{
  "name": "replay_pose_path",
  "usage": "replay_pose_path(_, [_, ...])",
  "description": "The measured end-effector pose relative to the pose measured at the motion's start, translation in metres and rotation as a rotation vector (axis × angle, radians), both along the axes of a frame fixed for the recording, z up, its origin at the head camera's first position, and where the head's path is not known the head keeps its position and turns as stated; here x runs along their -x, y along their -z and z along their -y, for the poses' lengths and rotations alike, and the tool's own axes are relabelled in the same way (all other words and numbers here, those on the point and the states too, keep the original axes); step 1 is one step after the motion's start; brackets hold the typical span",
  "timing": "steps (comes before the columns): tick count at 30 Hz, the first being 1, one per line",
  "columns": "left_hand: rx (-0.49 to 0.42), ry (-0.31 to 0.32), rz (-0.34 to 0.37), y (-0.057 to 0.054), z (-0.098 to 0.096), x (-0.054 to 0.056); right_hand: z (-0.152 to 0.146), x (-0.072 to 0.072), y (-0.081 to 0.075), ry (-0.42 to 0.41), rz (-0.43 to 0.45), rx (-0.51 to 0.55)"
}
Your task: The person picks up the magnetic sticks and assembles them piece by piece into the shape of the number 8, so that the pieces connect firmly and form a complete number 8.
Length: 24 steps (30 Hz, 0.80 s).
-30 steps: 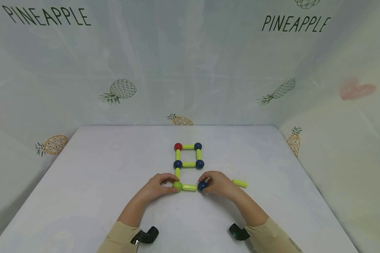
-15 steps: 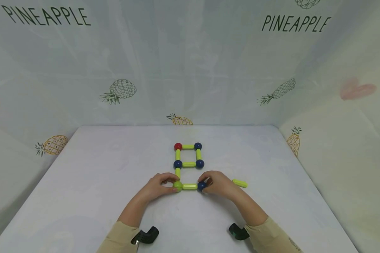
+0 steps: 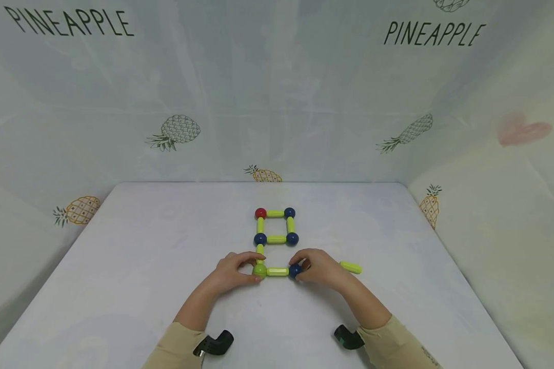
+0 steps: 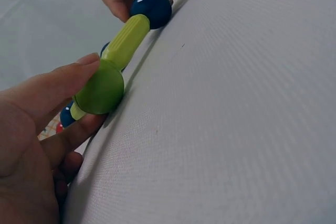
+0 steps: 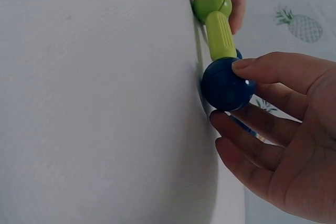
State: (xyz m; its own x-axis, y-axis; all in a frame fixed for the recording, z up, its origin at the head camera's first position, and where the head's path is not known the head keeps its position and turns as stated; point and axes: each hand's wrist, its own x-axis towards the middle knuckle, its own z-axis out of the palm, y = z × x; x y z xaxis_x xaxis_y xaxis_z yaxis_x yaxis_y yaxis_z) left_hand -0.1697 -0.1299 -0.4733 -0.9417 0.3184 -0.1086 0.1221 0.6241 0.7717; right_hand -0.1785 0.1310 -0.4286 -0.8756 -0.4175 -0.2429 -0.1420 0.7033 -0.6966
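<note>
In the head view my left hand (image 3: 232, 270) pinches a green ball (image 3: 259, 272) between thumb and fingers. My right hand (image 3: 320, 268) holds a dark blue ball (image 3: 294, 271) the same way. A yellow-green stick (image 3: 277, 271) lies between these two balls and touches both, also plain in the right wrist view. Another stick (image 3: 260, 249) runs from the green ball up to a blue corner ball (image 3: 260, 239), its lower end partly behind my left fingers. Beyond stands a square of sticks with a red ball (image 3: 260, 213) and blue balls (image 3: 289, 212) at its corners.
A loose yellow-green stick (image 3: 351, 267) lies on the white table (image 3: 189, 220), right of my right hand and partly behind the forearm. Pineapple-printed cloth (image 3: 277, 102) hangs behind and at the sides. Black devices (image 3: 348, 337) are strapped at both wrists.
A second ago a small gap separated the stick from the right-hand blue ball; now they touch. The stick has shifted slightly away from me and levelled. Both hands have stayed nearly still.
</note>
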Motion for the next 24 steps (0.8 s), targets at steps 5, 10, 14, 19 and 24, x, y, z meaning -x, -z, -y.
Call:
replay_pose_path(5, [-0.001, -0.002, -0.003, 0.0, -0.001, 0.0, 0.0, 0.0, 0.0, 0.003, -0.005, 0.002])
replay_pose_path(10, [-0.005, -0.004, 0.0, 0.0, -0.002, 0.0, -0.001, 0.0, 0.0, 0.011, -0.004, 0.006])
replay_pose_path(14, [-0.006, -0.007, 0.008, 0.0, -0.002, 0.0, -0.005, -0.002, -0.004, 0.03, -0.015, 0.004])
replay_pose_path(19, [-0.007, -0.012, 0.02, -0.001, -0.002, 0.0, -0.014, -0.004, -0.012, 0.074, -0.04, 0.005])
replay_pose_path(24, [-0.014, -0.014, 0.02, -0.003, -0.001, 0.0, -0.029, -0.002, -0.015, 0.094, -0.067, -0.012])
